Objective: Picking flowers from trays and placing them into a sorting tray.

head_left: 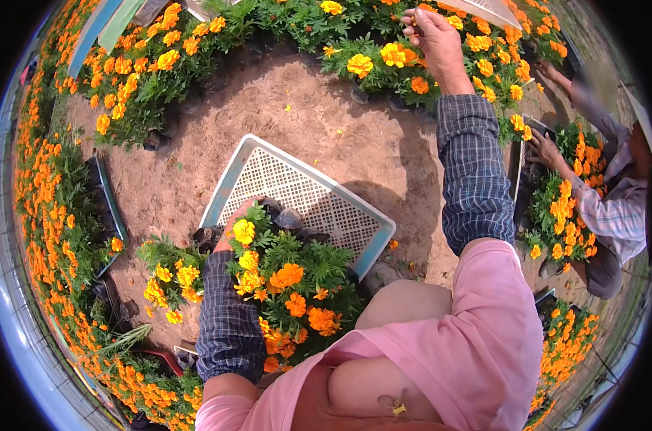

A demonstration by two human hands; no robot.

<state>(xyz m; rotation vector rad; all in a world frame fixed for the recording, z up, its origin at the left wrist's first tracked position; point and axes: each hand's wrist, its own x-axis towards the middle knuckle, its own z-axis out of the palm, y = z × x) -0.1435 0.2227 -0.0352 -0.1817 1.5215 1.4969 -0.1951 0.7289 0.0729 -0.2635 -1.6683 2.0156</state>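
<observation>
A white, pale-blue-edged plastic crate (319, 181) with a lattice bottom lies on the soil in front of me. Potted marigolds (297, 276) in dark bags stand along its near side, their orange and yellow blooms leaning toward me. My left hand (241, 218) reaches among them at the crate's near left side, against a dark bag (289, 219); leaves and bags hide most of its fingers. Farther off, my right hand (439, 44) is raised over the marigold bed, thumb and fingers pinched together near an orange bloom. What they pinch is too small to make out.
Dense rows of marigolds (46, 215) curve along the left, and more (383, 61) line the far side. At right a co-worker (613, 194) crouches, hands on another crate of marigolds (566, 208). A dark crate edge (110, 208) stands at left; brown soil (283, 100) lies between.
</observation>
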